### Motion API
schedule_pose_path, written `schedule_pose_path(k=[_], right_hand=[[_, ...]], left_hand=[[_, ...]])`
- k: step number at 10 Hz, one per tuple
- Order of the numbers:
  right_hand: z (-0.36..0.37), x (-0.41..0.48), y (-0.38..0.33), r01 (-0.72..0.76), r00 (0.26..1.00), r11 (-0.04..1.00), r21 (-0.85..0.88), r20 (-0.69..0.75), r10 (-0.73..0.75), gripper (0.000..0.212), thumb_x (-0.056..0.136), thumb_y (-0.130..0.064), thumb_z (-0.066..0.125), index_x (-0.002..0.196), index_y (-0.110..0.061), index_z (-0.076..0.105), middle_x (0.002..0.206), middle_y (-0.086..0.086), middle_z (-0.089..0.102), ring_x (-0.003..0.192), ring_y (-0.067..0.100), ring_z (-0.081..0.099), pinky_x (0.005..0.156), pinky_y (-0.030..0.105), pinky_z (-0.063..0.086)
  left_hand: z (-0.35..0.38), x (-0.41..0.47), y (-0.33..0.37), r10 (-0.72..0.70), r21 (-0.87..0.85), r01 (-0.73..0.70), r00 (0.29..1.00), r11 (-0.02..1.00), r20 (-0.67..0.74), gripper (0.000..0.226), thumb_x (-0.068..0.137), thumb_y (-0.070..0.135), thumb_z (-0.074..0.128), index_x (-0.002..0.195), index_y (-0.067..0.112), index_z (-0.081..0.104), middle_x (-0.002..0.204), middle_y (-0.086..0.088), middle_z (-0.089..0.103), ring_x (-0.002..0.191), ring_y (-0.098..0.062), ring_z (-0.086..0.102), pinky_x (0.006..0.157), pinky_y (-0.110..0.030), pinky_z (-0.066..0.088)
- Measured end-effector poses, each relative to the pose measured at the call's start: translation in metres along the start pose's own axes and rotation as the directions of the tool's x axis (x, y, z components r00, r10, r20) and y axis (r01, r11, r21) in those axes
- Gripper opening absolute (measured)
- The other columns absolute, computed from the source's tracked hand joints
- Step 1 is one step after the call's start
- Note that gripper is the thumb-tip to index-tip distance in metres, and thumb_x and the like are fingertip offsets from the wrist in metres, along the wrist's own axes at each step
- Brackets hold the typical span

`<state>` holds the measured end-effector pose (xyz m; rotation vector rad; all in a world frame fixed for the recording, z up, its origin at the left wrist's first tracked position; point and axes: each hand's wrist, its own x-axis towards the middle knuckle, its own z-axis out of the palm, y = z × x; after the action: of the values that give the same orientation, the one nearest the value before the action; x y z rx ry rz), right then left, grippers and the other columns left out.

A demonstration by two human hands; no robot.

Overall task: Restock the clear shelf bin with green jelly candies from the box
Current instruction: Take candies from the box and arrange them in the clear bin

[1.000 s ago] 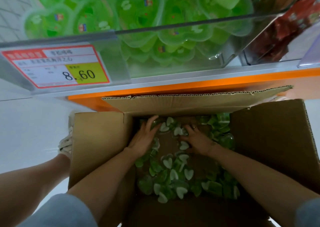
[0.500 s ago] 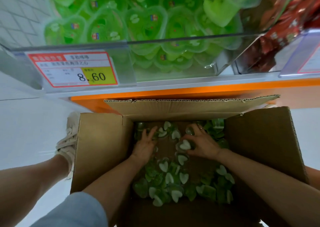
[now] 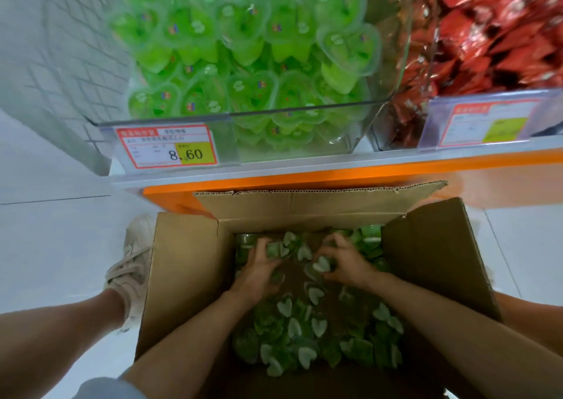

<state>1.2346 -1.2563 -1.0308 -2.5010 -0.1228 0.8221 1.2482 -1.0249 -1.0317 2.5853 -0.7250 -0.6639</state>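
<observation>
Both forearms reach down into the open cardboard box, which stands on the floor below the shelf.

Left hand: palm down at the far left of the box, fingers curled round several green jelly candies.

Right hand: palm down near the far wall, fingers and thumb bent, pinching a heart-shaped candy.

The remaining candies lie loose across the box bottom. The clear shelf bin sits on the shelf above the box, filled high with green jelly cups, with a price label on its front left. A shoe rests just beside the left box wall.
</observation>
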Motion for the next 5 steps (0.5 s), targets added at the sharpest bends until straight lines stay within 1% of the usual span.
schedule_pose_path(k=[1,2,3,4,5], right_hand=[[-0.023,-0.012,-0.014,0.015,1.0,1.0,0.001,0.015,-0.015,0.037,0.076,-0.026,0.074,0.111,-0.031,0.061,0.127,-0.002,0.031,0.123,0.019,0.034,0.111,0.033,0.03],[-0.053,-0.028,-0.032,0.056,0.998,0.998,-0.04,0.03,-0.055,0.038,0.075,-0.025,0.074,0.11,-0.032,0.061,0.127,-0.002,0.031,0.122,0.02,0.036,0.111,0.032,0.03],[-0.089,-0.051,-0.057,0.1,0.995,0.993,-0.069,0.016,-0.099,0.038,0.075,-0.025,0.074,0.111,-0.031,0.062,0.126,-0.001,0.034,0.12,0.022,0.038,0.108,0.03,0.032],[-0.129,-0.08,-0.082,0.174,0.983,0.978,-0.117,-0.03,-0.179,0.039,0.074,-0.026,0.074,0.111,-0.03,0.063,0.123,0.001,0.036,0.118,0.022,0.04,0.105,0.029,0.033],[-0.17,-0.116,-0.107,0.296,0.945,0.946,-0.132,-0.104,-0.311,0.039,0.071,-0.024,0.076,0.108,-0.032,0.064,0.119,-0.002,0.038,0.117,0.014,0.04,0.102,0.023,0.034]], left_hand=[[-0.027,-0.006,0.017,0.125,0.092,-0.133,0.988,0.987,0.091,0.058,0.077,0.032,0.067,0.13,0.035,0.043,0.142,-0.006,0.029,0.128,-0.03,0.038,0.104,-0.044,0.039],[-0.062,-0.019,0.042,0.086,0.008,-0.087,0.995,0.996,0.055,0.046,0.083,0.022,0.065,0.127,0.014,0.052,0.146,-0.006,0.019,0.128,-0.024,0.036,0.103,-0.025,0.033],[-0.1,-0.033,0.059,0.16,-0.036,-0.159,0.987,0.987,0.018,0.035,0.084,0.026,0.066,0.117,0.017,0.057,0.142,0.002,0.012,0.13,-0.019,0.029,0.108,-0.014,0.02],[-0.15,-0.055,0.084,0.213,-0.069,-0.217,0.975,0.974,-0.055,0.027,0.08,0.029,0.07,0.102,0.019,0.058,0.131,0.002,0.017,0.121,-0.018,0.036,0.099,-0.005,0.02],[-0.199,-0.079,0.107,0.24,-0.056,-0.253,0.955,0.966,-0.176,0.027,0.076,0.029,0.074,0.098,0.022,0.06,0.13,0.003,0.017,0.108,-0.011,0.041,0.086,0.008,0.016]])
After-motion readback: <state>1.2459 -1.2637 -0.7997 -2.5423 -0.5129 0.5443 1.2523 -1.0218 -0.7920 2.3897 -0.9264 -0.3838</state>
